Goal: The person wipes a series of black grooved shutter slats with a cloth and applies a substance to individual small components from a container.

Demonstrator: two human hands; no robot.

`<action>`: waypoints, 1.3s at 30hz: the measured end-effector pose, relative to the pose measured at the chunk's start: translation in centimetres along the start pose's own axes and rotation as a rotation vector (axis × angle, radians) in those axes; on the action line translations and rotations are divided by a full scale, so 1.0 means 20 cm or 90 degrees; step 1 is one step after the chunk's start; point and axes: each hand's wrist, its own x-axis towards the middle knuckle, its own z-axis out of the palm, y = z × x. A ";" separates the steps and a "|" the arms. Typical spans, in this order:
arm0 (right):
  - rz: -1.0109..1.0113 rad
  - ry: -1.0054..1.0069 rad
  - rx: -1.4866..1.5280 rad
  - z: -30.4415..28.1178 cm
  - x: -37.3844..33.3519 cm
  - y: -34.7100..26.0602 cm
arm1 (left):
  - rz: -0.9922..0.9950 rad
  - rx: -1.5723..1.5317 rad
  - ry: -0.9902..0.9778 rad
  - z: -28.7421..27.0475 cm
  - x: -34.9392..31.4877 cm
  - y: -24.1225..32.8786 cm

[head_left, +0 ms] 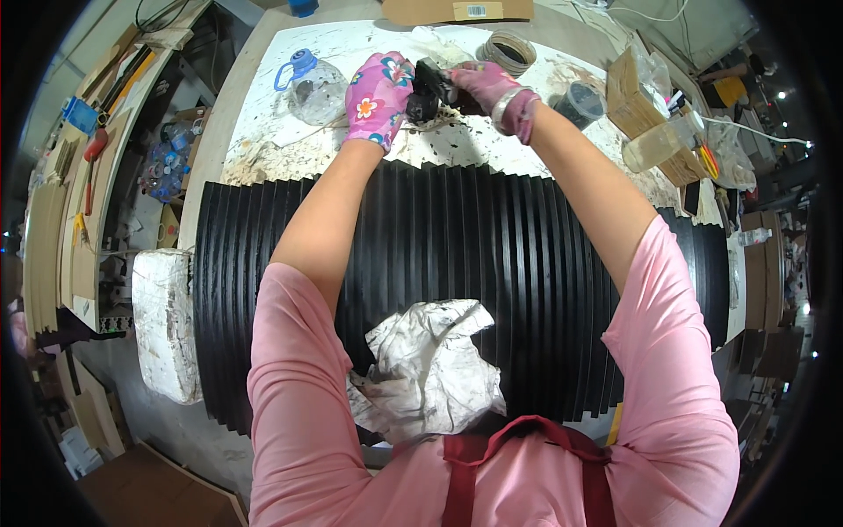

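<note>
Both my hands wear pink flowered gloves and reach to the far side of the bench. My left hand (378,95) grips a black, paint-soaked lump, perhaps a sponge or cloth (425,98). My right hand (488,86) pinches the same black lump from the other side. In front of me lies a stack of black ribbed strips (457,263) covering the bench. A stained white rag (430,364) rests on the strips close to my body.
A clear plastic jug with a blue cap (309,83) stands left of my hands. A round tin (507,51) and a dark cup (578,103) sit behind and right. Cardboard boxes and a bottle (654,140) crowd the right; a white foam block (165,321) lies left.
</note>
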 end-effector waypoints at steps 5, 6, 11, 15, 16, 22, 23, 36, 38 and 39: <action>0.119 -0.024 0.255 -0.12 -0.04 0.01 | -0.040 -0.009 -0.039 -0.01 -0.01 0.01; 0.104 -0.017 0.266 -0.12 -0.01 0.03 | -0.015 0.002 -0.030 -0.01 -0.01 0.01; -0.063 0.163 -0.069 -0.05 0.15 0.09 | 0.040 -0.031 -0.046 0.03 -0.01 0.09; -0.110 0.137 -0.154 0.00 0.16 0.11 | 0.080 -0.005 -0.057 0.03 0.01 0.10; -0.095 0.104 -0.123 -0.01 0.13 0.12 | 0.078 0.024 -0.054 0.03 0.02 0.10; 0.123 -0.073 0.238 -0.14 -0.05 0.15 | 0.030 0.047 -0.069 -0.05 0.02 0.03; 0.123 -0.068 0.238 -0.16 -0.04 0.16 | 0.033 0.043 -0.070 -0.04 0.02 0.04; -0.167 0.186 -0.073 0.04 0.23 0.17 | 0.095 0.014 -0.094 -0.01 0.01 0.09; -0.166 0.191 -0.072 0.04 0.23 0.20 | 0.092 0.010 -0.081 0.00 0.02 0.09; -0.170 0.172 -0.021 0.00 0.24 0.21 | 0.096 -0.007 -0.087 0.02 0.02 0.10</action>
